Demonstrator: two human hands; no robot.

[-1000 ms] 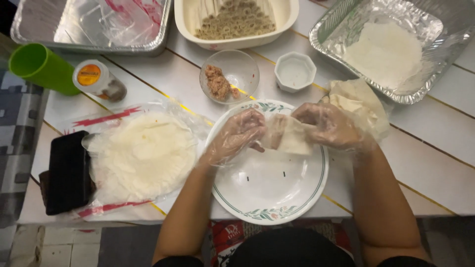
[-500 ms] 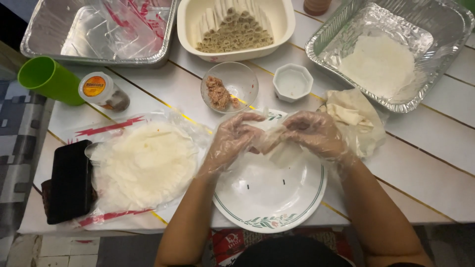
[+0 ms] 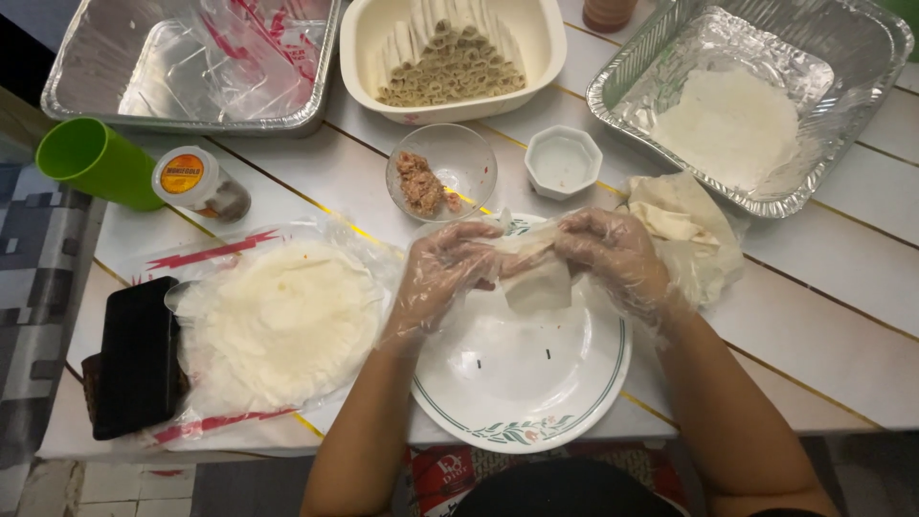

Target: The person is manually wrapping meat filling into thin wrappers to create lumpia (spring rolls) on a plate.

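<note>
Both hands, left hand (image 3: 445,273) and right hand (image 3: 613,254), now seemingly tighter around wrapper (image 3: 531,273).

White plank table (image 3: 842,316) with yellowish seams, over what looks like grey tiled floor (image 3: 115,483).

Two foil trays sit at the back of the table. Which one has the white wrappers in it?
The crinkled foil tray at the back right: a white wrapper stack lies inside. The smooth foil tray at back left holds only clear plastic.
</note>
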